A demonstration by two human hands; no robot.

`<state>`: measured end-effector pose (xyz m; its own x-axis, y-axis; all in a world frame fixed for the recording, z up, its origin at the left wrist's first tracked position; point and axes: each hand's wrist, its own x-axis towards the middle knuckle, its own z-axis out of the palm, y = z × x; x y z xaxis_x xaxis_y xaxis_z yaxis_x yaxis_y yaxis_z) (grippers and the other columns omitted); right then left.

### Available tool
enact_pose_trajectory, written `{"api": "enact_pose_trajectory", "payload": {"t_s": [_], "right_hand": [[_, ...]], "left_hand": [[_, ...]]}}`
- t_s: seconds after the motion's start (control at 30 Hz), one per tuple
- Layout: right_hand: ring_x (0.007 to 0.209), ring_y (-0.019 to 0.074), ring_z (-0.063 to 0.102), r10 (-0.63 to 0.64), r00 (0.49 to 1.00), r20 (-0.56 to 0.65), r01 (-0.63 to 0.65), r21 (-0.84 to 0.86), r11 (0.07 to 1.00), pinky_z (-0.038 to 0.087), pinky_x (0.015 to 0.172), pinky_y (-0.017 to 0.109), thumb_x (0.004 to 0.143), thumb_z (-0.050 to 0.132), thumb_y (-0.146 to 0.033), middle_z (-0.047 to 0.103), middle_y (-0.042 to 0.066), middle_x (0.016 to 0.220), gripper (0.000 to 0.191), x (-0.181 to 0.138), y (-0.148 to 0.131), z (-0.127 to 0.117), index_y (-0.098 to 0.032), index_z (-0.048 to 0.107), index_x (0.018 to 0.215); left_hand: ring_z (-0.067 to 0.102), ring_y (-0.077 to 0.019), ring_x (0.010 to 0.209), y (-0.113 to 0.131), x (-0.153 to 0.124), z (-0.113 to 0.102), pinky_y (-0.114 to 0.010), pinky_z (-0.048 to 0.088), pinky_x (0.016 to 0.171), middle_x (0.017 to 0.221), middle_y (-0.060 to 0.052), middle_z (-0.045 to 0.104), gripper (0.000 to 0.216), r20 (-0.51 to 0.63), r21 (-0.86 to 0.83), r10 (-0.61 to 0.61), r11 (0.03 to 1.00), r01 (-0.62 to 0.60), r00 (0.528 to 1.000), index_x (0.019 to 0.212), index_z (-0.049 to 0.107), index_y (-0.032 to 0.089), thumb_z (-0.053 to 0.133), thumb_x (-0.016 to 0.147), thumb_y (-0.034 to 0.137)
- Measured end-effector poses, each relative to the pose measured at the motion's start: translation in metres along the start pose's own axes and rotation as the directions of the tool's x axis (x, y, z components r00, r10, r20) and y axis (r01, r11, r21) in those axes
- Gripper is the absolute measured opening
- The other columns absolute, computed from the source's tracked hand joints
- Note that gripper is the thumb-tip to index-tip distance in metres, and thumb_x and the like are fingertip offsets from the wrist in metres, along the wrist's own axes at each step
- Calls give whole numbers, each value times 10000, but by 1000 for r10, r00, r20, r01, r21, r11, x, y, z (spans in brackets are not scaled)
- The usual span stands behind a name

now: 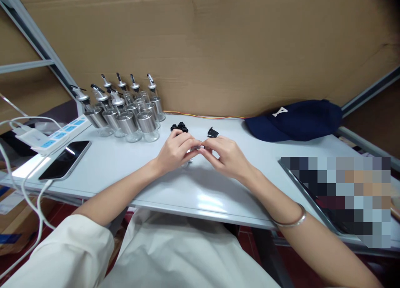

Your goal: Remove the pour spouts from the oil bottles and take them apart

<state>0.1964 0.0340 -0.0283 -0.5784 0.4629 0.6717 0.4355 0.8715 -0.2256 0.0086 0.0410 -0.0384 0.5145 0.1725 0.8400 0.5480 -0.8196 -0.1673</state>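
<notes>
My left hand [175,151] and my right hand [225,155] meet over the middle of the white table [200,196], fingers curled around a small clear and silver part [197,147] held between them. A bit of glass shows below my left hand. Small black caps [179,127] lie just behind my left hand, and another black piece [213,132] lies behind my right hand. A group of several glass bottles with steel sleeves and pour spouts [125,111] stands at the back left.
A phone [65,159] on a white cable lies at the left near a white power strip [59,134]. A navy cap [293,119] rests at the back right. Cardboard walls the back. A blurred-out flat item [336,200] sits at the right.
</notes>
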Motion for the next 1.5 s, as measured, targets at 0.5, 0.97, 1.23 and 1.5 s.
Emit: {"api": "enact_pose_trajectory", "payload": {"t_s": [0.5, 0.97, 1.23, 1.5], "right_hand": [[482, 109, 538, 585, 732, 349, -544, 817, 193, 452, 552, 271, 717, 649, -452, 589, 5, 543, 327, 8, 10, 0, -149, 593, 606], [467, 78, 414, 399, 748, 531, -641, 734, 224, 339, 508, 252, 771, 580, -500, 430, -45, 494, 416, 7, 1, -2, -170, 463, 545], [426, 45, 248, 419, 811, 407, -502, 853, 142, 186, 426, 220, 732, 611, -602, 305, -85, 500, 483, 9, -21, 17, -183, 422, 582], [425, 61, 217, 410, 851, 327, -480, 800, 359, 186, 427, 220, 822, 506, -587, 252, -96, 486, 416, 6, -16, 15, -192, 467, 697]], "left_hand": [[570, -131, 640, -5, -3, 0, -338, 332, 756, 818, -23, 657, 133, 103, 32, -98, 995, 95, 990, 965, 438, 172, 384, 912, 281], [485, -131, 540, -3, -6, 7, -362, 343, 755, 743, -4, 636, 193, 202, 63, 11, 998, -24, 979, 927, 387, 180, 283, 924, 343], [333, -121, 471, -18, 0, -9, -356, 325, 696, 545, 30, 503, 378, 213, 67, 22, 997, -37, 977, 674, 377, 205, 176, 938, 386], [279, -126, 475, -21, 3, -7, -344, 356, 683, 498, 40, 421, 422, 206, -83, -60, 993, 79, 977, 651, 372, 205, 155, 946, 416]]}}
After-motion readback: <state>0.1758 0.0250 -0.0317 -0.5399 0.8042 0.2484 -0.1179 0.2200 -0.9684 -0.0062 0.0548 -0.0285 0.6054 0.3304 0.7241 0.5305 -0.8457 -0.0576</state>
